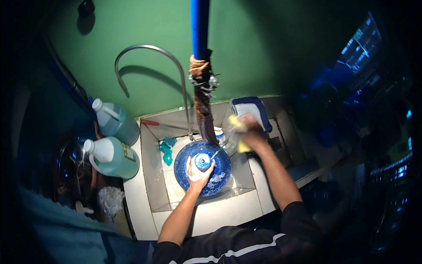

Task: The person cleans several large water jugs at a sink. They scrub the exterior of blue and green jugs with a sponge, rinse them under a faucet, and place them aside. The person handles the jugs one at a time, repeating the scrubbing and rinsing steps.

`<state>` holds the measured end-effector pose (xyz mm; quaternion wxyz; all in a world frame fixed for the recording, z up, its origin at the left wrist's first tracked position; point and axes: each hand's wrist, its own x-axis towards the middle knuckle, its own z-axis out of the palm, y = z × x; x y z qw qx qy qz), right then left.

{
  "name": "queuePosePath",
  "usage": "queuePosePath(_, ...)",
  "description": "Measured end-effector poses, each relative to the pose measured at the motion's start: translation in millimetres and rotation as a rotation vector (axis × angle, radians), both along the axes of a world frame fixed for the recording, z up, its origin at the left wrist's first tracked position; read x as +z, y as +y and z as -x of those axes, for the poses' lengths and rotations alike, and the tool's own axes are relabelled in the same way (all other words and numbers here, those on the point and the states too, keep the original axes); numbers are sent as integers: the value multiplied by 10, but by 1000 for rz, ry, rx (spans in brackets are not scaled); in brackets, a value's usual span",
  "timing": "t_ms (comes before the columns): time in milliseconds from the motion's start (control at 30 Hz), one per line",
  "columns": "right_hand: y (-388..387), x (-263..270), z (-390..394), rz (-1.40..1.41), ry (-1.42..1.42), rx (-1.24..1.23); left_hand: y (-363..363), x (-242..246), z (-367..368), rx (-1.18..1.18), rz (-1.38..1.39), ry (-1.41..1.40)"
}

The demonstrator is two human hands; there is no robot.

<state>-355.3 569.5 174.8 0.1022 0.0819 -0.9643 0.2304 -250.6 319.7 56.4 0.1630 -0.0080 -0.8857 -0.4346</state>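
Note:
A large round blue water jug point(220, 166), wet and dotted with foam, stands neck-up in a tiled sink point(155, 171). My left hand point(196, 176) is closed around its neck, just below the blue-and-white top point(202, 161). Off to the right, my right hand point(255, 134) is blurred by motion above the sink's right wall. It holds a yellow sponge or cloth point(244, 147); which of the two, I cannot tell. Something pale and see-through beside that hand is too blurred to name. Beyond it lies a dark-blue-rimmed container with a white inside point(254, 105).
A blue pipe point(199, 29) with a dark wrapped end point(203, 109) hangs over the jug. Behind curves a metal gooseneck faucet point(180, 71). Two plastic jugs of greenish liquid point(120, 123) point(120, 160) stand left. Teal netting point(167, 153) and a red-handled tool point(151, 123) lie at the sink's left.

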Motion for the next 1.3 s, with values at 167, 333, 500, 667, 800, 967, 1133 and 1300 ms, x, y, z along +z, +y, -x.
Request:
queuePosePath(167, 285, -38, 512, 2, 49, 73, -273, -26, 363, -99, 89, 267)
queuePosePath(333, -653, -493, 352, 267, -291, 502, -513, 84, 593, -257, 167, 330)
queuePosePath(500, -1452, -546, 179, 835, -659, 177, -498, 119, 579, -217, 144, 227)
queuePosePath(667, -1819, -604, -185, 769, -232, 288, -571, -190, 596, -302, 97, -116)
queuePosePath(800, -1939, -772, -274, 710, -283, 278, -629, -316, 564, -153, 169, 46)
queuePosePath(967, -1931, -717, -250, 526, -38, 272, -472, -149, 40, -58, 158, 72)
queuePosePath(1133, -1960, -484, -387, 805, -220, 157, -621, -103, -100, -88, 137, 71)
queuePosePath(1300, -2013, -493, -321, 613, 275, 326, -765, -304, 1094, -445, 67, -142)
